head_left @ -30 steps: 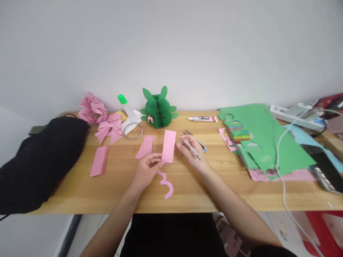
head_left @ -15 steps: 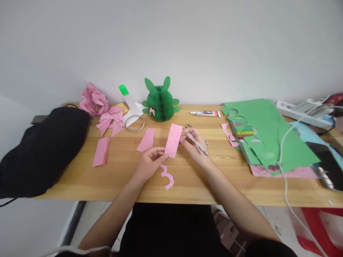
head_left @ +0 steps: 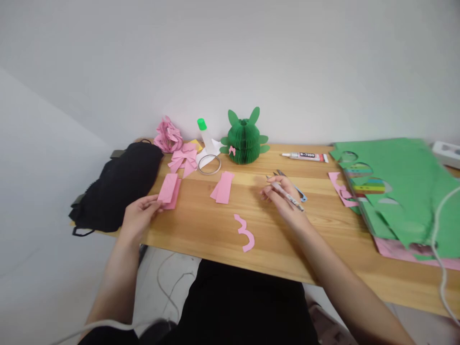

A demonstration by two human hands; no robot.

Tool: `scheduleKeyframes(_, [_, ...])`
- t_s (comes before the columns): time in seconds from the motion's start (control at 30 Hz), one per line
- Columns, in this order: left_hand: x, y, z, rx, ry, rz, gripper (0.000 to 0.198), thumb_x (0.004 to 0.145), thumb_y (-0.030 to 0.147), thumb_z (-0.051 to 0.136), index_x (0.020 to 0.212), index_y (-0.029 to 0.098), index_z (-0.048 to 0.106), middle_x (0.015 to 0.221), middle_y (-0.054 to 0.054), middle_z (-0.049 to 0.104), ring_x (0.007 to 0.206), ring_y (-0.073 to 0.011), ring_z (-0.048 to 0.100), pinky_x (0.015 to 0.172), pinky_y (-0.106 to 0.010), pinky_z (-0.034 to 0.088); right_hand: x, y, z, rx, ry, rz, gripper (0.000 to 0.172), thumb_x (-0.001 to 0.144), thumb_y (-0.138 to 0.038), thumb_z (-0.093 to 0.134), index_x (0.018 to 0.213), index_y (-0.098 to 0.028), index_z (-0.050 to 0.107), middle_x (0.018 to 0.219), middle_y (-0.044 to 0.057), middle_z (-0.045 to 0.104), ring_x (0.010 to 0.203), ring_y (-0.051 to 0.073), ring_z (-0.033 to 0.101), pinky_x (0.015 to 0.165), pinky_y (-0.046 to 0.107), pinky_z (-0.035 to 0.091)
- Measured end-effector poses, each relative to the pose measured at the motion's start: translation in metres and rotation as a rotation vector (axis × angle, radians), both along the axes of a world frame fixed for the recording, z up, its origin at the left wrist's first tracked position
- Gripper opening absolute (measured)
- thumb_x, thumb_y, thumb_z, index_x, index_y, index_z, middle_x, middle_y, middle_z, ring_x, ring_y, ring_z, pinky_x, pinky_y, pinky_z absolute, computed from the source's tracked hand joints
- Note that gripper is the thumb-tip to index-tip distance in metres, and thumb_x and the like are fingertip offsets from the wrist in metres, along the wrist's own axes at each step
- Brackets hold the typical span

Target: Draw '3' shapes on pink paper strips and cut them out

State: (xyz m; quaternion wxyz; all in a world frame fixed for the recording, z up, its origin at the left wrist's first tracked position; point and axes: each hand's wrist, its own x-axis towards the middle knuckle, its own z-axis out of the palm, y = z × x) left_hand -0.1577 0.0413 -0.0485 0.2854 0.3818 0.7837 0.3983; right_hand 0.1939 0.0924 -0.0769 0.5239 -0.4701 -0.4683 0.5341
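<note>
My left hand [head_left: 142, 215] pinches the lower edge of a folded pink paper strip [head_left: 167, 188], which overlaps another pink piece at the table's left. In my right hand [head_left: 283, 199] is a slim pen [head_left: 286, 193] with a pale barrel, held above the wood. Blue-handled scissors [head_left: 302, 195] lie just behind that hand, partly hidden by it. Between the hands rest two overlapping pink paper strips [head_left: 224, 188]. Closer to the front edge lies a curvy pink paper cutout [head_left: 246, 234], shaped like a 3.
A green honeycomb paper figure [head_left: 244, 141] stands at the back, beside a glue tube [head_left: 305, 156]. Pink paper bows [head_left: 184, 157], a green-capped glue bottle [head_left: 204, 134] and a tape ring [head_left: 209, 164] are left of it. A black bag [head_left: 120, 187] and green sheets [head_left: 406, 187] flank them.
My left hand has moved left from the outlined pink strip to the folded strip. The outlined strip is out of the hands, and a strip now overlaps the middle piece. The view has turned left.
</note>
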Motion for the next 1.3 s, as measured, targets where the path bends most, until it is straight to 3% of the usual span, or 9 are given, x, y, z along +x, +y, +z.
scheduleKeyframes(0.07, [-0.004, -0.002, -0.002, -0.084, 0.105, -0.013, 0.039, 0.058, 0.046, 0.073, 0.082, 0.017, 0.067, 0.065, -0.003, 0.066, 0.059, -0.0187, 0.061, 0.057, -0.028, 0.049, 0.0, 0.001, -0.001, -0.004, 0.002, 0.004, 0.029, 0.068, -0.033, 0.067, 0.09, -0.025, 0.049, 0.062, -0.006, 0.067, 0.058, 0.014, 0.063, 0.059, 0.029, 0.049])
scheduleKeyframes(0.13, [-0.005, -0.003, -0.002, -0.153, 0.257, -0.013, 0.033, 0.06, 0.043, 0.072, 0.081, 0.018, 0.067, 0.07, -0.006, 0.067, 0.072, -0.0261, 0.066, 0.07, -0.037, 0.053, 0.001, 0.003, -0.003, -0.006, 0.003, 0.0, 0.03, 0.067, -0.032, 0.067, 0.089, -0.026, 0.049, 0.06, -0.007, 0.065, 0.057, 0.013, 0.062, 0.059, 0.028, 0.049])
scheduleKeyframes(0.23, [-0.001, -0.002, -0.001, -0.203, 0.493, -0.013, 0.034, 0.067, 0.042, 0.068, 0.089, 0.016, 0.068, 0.095, -0.015, 0.07, 0.105, -0.0396, 0.064, 0.096, -0.052, 0.047, 0.002, 0.004, -0.005, -0.007, -0.004, 0.005, 0.031, 0.066, -0.032, 0.067, 0.089, -0.026, 0.048, 0.06, -0.008, 0.065, 0.054, 0.012, 0.061, 0.058, 0.028, 0.049])
scheduleKeyframes(0.33, [0.009, 0.004, -0.004, -0.215, 0.648, -0.067, 0.045, 0.075, 0.04, 0.061, 0.107, 0.01, 0.067, 0.118, -0.021, 0.065, 0.122, -0.0409, 0.056, 0.107, -0.052, 0.042, 0.003, 0.004, -0.006, 0.002, -0.011, 0.013, 0.031, 0.067, -0.033, 0.067, 0.09, -0.026, 0.048, 0.062, -0.007, 0.065, 0.056, 0.012, 0.062, 0.059, 0.028, 0.05])
scheduleKeyframes(0.53, [0.029, 0.012, -0.013, -0.241, 0.806, -0.152, 0.047, 0.082, 0.038, 0.06, 0.119, 0.009, 0.064, 0.116, -0.021, 0.065, 0.119, -0.0402, 0.058, 0.103, -0.052, 0.046, 0.004, 0.005, -0.008, 0.028, -0.027, 0.006, 0.03, 0.068, -0.034, 0.066, 0.091, -0.027, 0.047, 0.062, -0.008, 0.063, 0.056, 0.013, 0.062, 0.06, 0.029, 0.051])
scheduleKeyframes(0.73, [0.026, 0.008, -0.015, -0.24, 0.857, -0.146, 0.049, 0.083, 0.034, 0.059, 0.126, 0.009, 0.061, 0.114, -0.021, 0.065, 0.114, -0.0389, 0.062, 0.097, -0.05, 0.05, 0.004, 0.005, -0.007, 0.038, -0.039, 0.009, 0.03, 0.069, -0.035, 0.064, 0.091, -0.027, 0.046, 0.063, -0.008, 0.063, 0.058, 0.014, 0.063, 0.061, 0.03, 0.052])
scheduleKeyframes(1.13, [0.013, -0.003, -0.026, -0.18, 0.885, -0.183, 0.047, 0.082, 0.038, 0.059, 0.119, 0.01, 0.065, 0.109, -0.019, 0.067, 0.112, -0.0382, 0.062, 0.094, -0.051, 0.052, 0.005, 0.004, -0.005, 0.055, -0.06, 0.03, 0.027, 0.07, -0.032, 0.06, 0.091, -0.026, 0.045, 0.066, -0.006, 0.064, 0.06, 0.014, 0.063, 0.061, 0.03, 0.052])
scheduleKeyframes(1.3, [0.022, -0.001, -0.022, -0.102, 0.943, -0.251, 0.045, 0.084, 0.039, 0.06, 0.118, 0.01, 0.065, 0.117, -0.024, 0.063, 0.112, -0.0434, 0.059, 0.093, -0.06, 0.049, 0.005, 0.004, -0.004, 0.064, -0.077, 0.037, 0.026, 0.071, -0.033, 0.06, 0.091, -0.027, 0.045, 0.065, -0.006, 0.064, 0.061, 0.015, 0.064, 0.061, 0.03, 0.051])
